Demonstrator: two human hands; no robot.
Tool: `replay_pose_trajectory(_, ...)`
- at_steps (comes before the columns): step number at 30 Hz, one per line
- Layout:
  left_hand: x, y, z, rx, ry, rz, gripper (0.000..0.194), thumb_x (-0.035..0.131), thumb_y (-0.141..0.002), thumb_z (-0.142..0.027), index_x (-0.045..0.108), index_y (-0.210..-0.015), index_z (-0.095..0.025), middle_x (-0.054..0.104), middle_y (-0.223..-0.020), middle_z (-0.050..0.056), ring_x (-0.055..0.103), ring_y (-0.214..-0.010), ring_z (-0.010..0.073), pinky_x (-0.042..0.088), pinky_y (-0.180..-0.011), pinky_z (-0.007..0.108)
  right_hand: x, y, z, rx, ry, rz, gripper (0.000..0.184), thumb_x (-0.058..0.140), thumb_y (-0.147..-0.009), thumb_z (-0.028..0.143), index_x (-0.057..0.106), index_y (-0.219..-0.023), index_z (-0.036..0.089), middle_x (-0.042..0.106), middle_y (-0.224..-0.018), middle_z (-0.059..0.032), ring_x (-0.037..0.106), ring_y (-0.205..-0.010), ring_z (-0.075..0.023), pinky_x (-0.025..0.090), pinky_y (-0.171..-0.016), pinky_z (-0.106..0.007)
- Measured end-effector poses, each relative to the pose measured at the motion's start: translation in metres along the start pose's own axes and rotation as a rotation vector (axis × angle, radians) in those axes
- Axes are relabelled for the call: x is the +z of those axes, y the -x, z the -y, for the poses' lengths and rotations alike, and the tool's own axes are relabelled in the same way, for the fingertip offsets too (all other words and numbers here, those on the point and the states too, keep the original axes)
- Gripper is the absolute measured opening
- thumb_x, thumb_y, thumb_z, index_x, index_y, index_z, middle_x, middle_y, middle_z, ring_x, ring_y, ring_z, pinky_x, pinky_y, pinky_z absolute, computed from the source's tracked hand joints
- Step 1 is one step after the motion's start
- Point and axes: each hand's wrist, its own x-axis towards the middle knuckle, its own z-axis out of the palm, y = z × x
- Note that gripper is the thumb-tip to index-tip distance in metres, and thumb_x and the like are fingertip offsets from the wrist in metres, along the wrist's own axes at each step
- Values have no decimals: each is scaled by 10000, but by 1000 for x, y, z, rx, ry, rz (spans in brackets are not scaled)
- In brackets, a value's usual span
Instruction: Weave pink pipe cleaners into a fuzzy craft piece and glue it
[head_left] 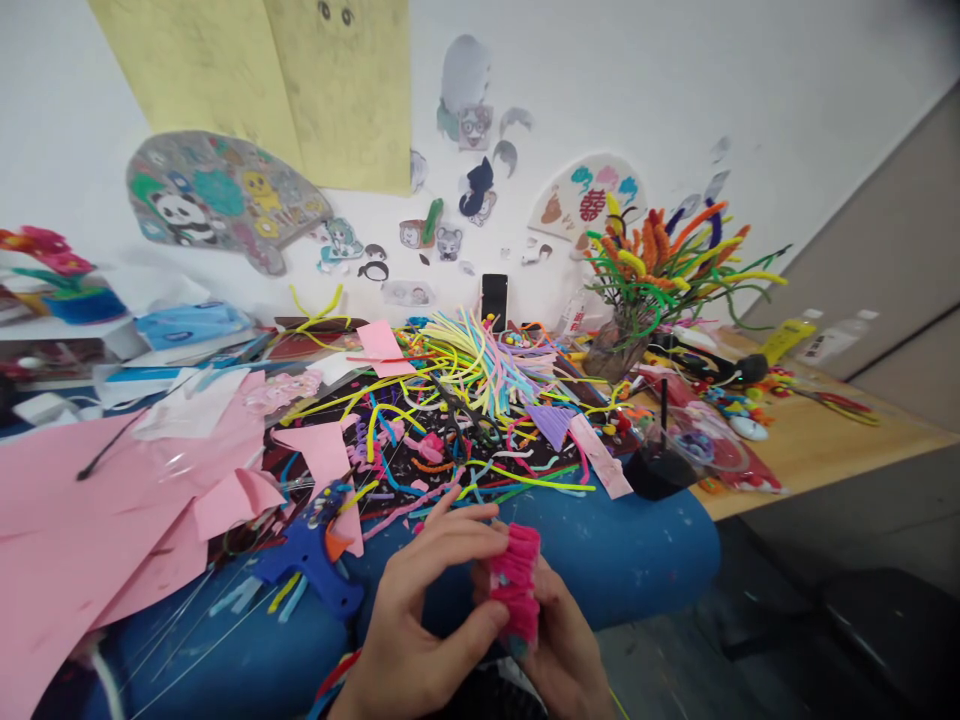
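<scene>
Low in the middle, both hands hold a small bright pink fuzzy piece [517, 580] that looks made of pipe cleaners set side by side. The thumb and fingers of my left hand [431, 600] press on its left edge. Behind and to its right, my right hand [566, 640] grips it, with most of the fingers hidden by the piece. A bluish-green patch shows at its lower end. Left of my hands lies a blue hot glue gun [315, 560] with an orange tip. Loose pipe cleaners [480, 370] in many colours are heaped beyond the hands.
Pink foam or paper sheets [97, 500] cover the left side. A dark cup with a straw [660, 465] stands near the right front edge. Behind it, a vase [615, 345] holds pipe-cleaner flowers. A phone [494, 298] leans on the wall. Bottles [840, 335] stand far right.
</scene>
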Motion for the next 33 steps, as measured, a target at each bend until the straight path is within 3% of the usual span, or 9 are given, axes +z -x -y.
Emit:
replay_pose_trajectory(7, 3, -3, 0, 91, 9, -35, 241, 708, -813, -173, 672, -1040, -244, 750, -1018, 37, 664, -1116, 250, 495, -1002, 411, 7, -2, 3, 81, -83, 17, 218, 806, -561, 106, 684, -709, 210, 718, -774, 29, 629, -652, -103, 546, -629, -185)
replay_pose_trajectory(16, 3, -8, 5, 273, -78, -23, 186, 670, -841, -119, 665, -1015, -187, 743, -977, 40, 679, -1082, 204, 541, -973, 365, 15, 1, 5, 103, -87, 55, 264, 901, -554, 200, 733, -757, 199, 751, -745, 38, 666, -620, -74, 551, -612, -135)
replay_pose_trajectory(22, 5, -5, 4, 394, -219, -119, 198, 649, -844, -57, 669, -1020, -144, 735, -996, 52, 679, -1077, 182, 527, -989, 345, 15, 0, 6, 73, -74, 47, 255, 933, -540, 253, 766, -729, 213, 751, -681, 49, 688, -657, -72, 526, -577, -96)
replay_pose_trajectory(28, 5, -6, -1, 436, -396, -136, 206, 626, -830, -44, 680, -994, -156, 744, -961, 37, 699, -1029, 185, 320, -1178, 494, 12, 3, 5, 50, -51, -20, 297, 947, -519, 277, 781, -763, 237, 772, -739, 55, 706, -698, -77, 531, -607, -109)
replay_pose_trajectory(33, 3, -8, -5, 443, -468, -124, 216, 612, -816, -36, 675, -971, -171, 753, -889, 25, 722, -948, 185, 311, -1175, 547, 6, 4, 3, 21, 44, -93, 368, 945, -504, 265, 780, -833, 250, 785, -817, 35, 707, -748, -126, 561, -692, -194)
